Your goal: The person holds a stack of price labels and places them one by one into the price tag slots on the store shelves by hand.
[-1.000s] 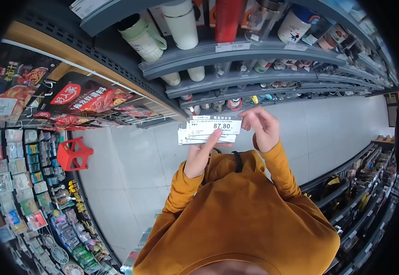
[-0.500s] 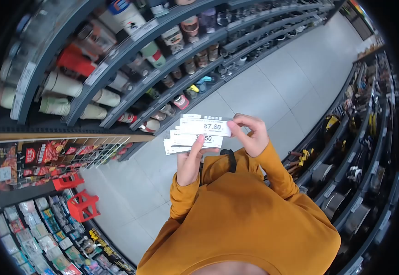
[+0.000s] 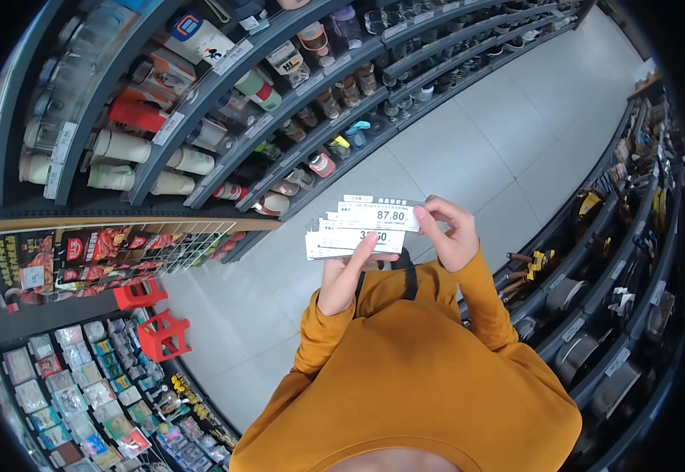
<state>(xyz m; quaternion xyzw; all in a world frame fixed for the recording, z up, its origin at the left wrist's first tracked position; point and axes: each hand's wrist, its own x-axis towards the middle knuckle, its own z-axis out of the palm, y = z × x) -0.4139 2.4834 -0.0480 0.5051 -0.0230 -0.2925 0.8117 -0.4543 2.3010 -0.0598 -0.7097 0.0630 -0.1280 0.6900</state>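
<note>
Several white paper price tags lie fanned in front of my chest. My left hand (image 3: 348, 277) grips the lower stack of price tags (image 3: 334, 240), its thumb pressed on top across a printed number and the fingers underneath. At the upper right, my right hand (image 3: 451, 232) pinches the right edge of the top price tag (image 3: 374, 215), which reads 87.80. That tag overlaps the upper part of the stack. Both hands are closed, and the undersides of the tags are hidden.
A shelf with cups and bottles (image 3: 193, 161) curves along the upper left. Pans (image 3: 574, 354) and yellow-handled tools (image 3: 535, 263) fill the right shelf. Red stools (image 3: 164, 336) stand at left by hanging small packets (image 3: 75, 401). Grey tiled floor (image 3: 484, 149) runs between the shelves.
My view has shifted slightly, so the hands and tags appear farther right in the picture. Both hands keep the same hold, and the tags stay fanned much as before.
</note>
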